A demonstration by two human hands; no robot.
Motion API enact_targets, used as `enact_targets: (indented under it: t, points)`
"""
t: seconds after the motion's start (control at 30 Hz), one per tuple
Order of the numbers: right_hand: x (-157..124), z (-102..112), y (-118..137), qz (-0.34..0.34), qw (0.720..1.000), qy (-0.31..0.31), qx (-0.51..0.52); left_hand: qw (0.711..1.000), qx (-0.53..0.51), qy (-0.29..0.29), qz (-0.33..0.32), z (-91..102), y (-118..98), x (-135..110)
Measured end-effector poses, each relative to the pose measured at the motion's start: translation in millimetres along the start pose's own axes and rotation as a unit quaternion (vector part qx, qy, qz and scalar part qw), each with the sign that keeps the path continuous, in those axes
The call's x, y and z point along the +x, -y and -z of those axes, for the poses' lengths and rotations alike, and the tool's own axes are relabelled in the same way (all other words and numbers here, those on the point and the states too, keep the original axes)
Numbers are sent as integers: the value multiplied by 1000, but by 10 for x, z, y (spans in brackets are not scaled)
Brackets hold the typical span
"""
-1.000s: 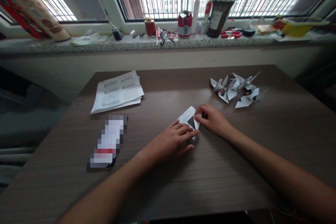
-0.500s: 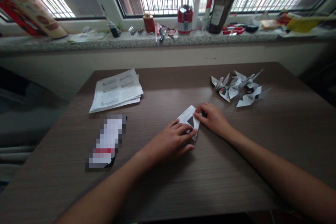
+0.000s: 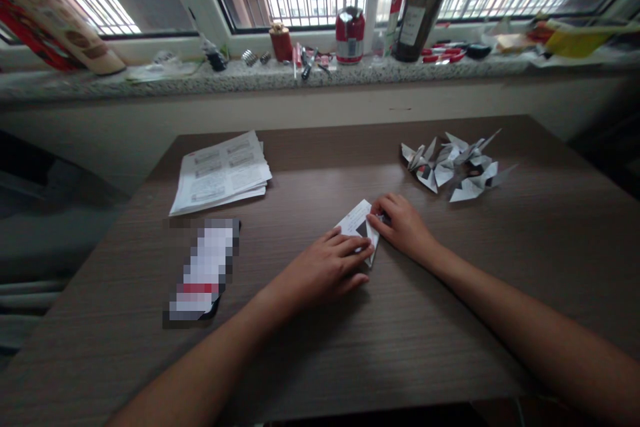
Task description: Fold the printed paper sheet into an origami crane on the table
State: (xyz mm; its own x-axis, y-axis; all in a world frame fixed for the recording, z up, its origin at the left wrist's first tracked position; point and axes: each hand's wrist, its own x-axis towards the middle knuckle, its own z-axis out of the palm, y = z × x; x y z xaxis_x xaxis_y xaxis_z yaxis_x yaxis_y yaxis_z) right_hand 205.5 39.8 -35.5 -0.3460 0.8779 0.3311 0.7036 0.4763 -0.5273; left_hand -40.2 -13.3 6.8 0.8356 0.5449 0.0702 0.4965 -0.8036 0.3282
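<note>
A small folded piece of printed white paper (image 3: 357,220) lies in the middle of the dark wooden table (image 3: 350,333). My left hand (image 3: 325,270) lies flat over its near part, fingers pressing it down. My right hand (image 3: 403,227) pinches the paper's right edge with curled fingers. Both forearms rest low over the table.
A pile of finished folded paper cranes (image 3: 453,167) sits at the back right. A stack of printed sheets (image 3: 220,173) lies at the back left, with a blurred flat object (image 3: 205,270) in front of it. The windowsill (image 3: 250,80) holds a red can (image 3: 349,35), bottles and small clutter.
My right hand's fingers have slid slightly left along the paper's edge. The view has shifted a little; my left hand stays pressed on the paper.
</note>
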Motion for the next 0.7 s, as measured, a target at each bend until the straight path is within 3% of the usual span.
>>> enact_targets:
  t: [0.7]
  points:
    - [16, -6, 14, -2, 1000, 3, -23, 1000, -2, 14, 9, -25, 5, 12]
